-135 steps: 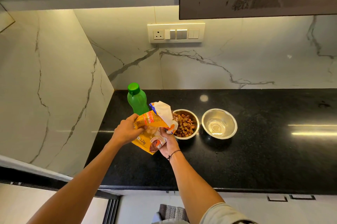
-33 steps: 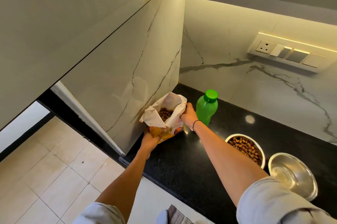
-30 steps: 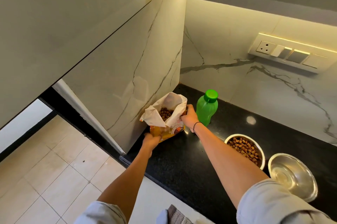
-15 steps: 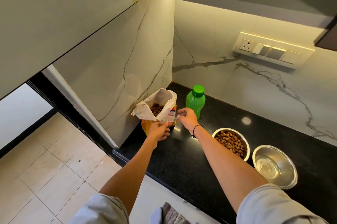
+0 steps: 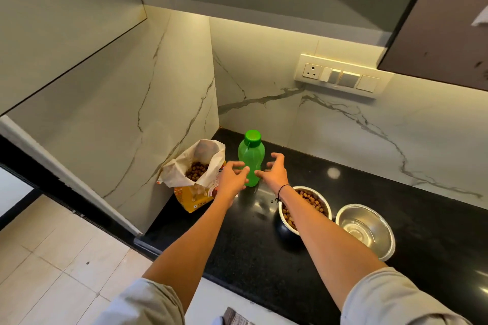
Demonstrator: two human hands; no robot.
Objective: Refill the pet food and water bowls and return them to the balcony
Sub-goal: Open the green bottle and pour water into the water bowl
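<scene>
Head view: the left hand (image 5: 232, 179) and right hand (image 5: 273, 172) are spread open, empty, on either side of the capped green bottle (image 5: 250, 159) near the black counter's (image 5: 435, 232) back-left corner. The open yellow food bag (image 5: 196, 182), marked "1.2 kg", is set against the left wall. The kibble bowl (image 5: 311, 204) and water bowl (image 5: 365, 229) are placed toward the front edge.

You have one view only, head-worn, wide-angle. It looks forward and down over a black countertop (image 5: 264, 258) into a marble corner, angled slightly left so floor tiles (image 5: 52, 258) show. Both forearms enter from the bottom edge; near range. No second view overlaps it.
</scene>
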